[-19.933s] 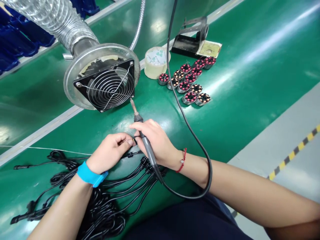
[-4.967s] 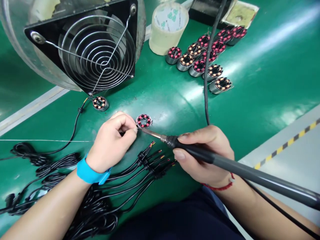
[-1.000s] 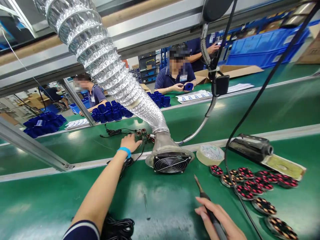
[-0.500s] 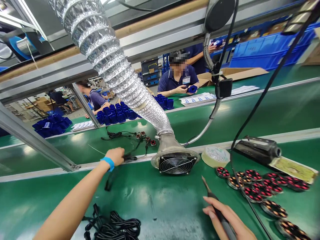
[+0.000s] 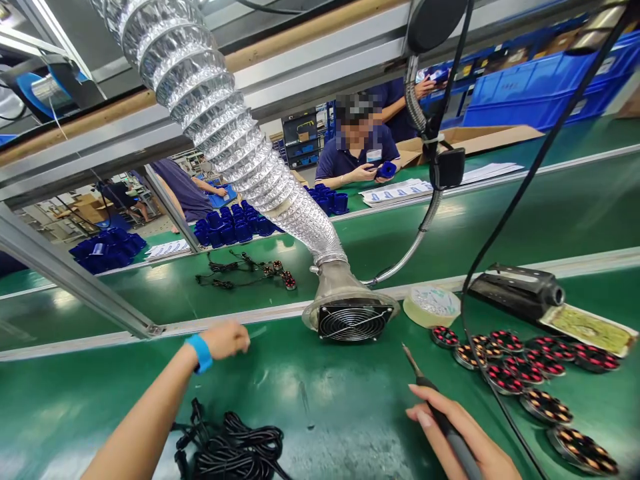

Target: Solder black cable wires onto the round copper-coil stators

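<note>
One iron [image 5: 450,430] clamped in the right hand [image 5: 475,430], tip angled toward the fan [image 5: 356,321]. Left hand [image 5: 229,339] is over the bench [image 5: 340,393], fingers curled, a bit blurred; can't tell if anything's in them. Black cables [image 5: 235,447] lie coiled on the near side of it. Stators [image 5: 525,369] grouped right of the iron, red and copper windings, iron's cord crossing in front. Tape roll [image 5: 433,307] between fan and stand [image 5: 523,293]; yellowish pad [image 5: 590,327] at the stand's end. More wired stators [image 5: 288,280] past the rail. Beyond, a co-worker [image 5: 335,160] holds a blue part [image 5: 387,171].
</note>
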The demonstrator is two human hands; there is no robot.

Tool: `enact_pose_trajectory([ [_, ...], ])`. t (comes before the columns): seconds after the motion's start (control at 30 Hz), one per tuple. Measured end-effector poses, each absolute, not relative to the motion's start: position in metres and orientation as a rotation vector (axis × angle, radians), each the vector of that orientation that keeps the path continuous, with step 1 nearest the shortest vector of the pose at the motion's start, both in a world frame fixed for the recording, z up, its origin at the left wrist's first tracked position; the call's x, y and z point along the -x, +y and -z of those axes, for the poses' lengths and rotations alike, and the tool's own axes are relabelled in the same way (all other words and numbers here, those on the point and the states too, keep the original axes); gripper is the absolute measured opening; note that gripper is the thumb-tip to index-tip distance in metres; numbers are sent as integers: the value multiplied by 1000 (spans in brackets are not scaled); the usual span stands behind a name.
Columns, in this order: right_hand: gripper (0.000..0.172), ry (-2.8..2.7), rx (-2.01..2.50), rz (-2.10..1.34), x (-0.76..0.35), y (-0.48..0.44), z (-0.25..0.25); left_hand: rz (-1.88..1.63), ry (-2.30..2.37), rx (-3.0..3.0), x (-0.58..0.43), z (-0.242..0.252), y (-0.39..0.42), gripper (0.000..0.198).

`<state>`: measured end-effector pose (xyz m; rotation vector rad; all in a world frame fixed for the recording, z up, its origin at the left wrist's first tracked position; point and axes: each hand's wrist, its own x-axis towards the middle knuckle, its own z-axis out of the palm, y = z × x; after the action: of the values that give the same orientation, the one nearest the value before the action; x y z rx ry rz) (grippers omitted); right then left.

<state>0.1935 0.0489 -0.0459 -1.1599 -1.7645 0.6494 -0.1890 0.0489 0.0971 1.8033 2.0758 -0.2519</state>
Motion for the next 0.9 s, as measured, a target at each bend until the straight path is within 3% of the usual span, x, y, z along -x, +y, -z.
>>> enact_pose_trajectory([
  [0.2, 32, -1683, 1260, -797, -180, 36, 24, 212, 1553, -1897, 108, -54, 11, 30],
  [0.4, 27, -1790, 1057, -871, -177, 31, 21, 156, 1168, -1835, 38, -33, 23, 36],
  [0.73, 40, -1833, 723, -1037, -180, 22, 11, -96, 943, -1363, 10, -30, 36, 47],
  [0.9, 36, -1930, 694, -1024, -178, 17, 14, 31, 856, -1423, 20, -37, 33, 40],
])
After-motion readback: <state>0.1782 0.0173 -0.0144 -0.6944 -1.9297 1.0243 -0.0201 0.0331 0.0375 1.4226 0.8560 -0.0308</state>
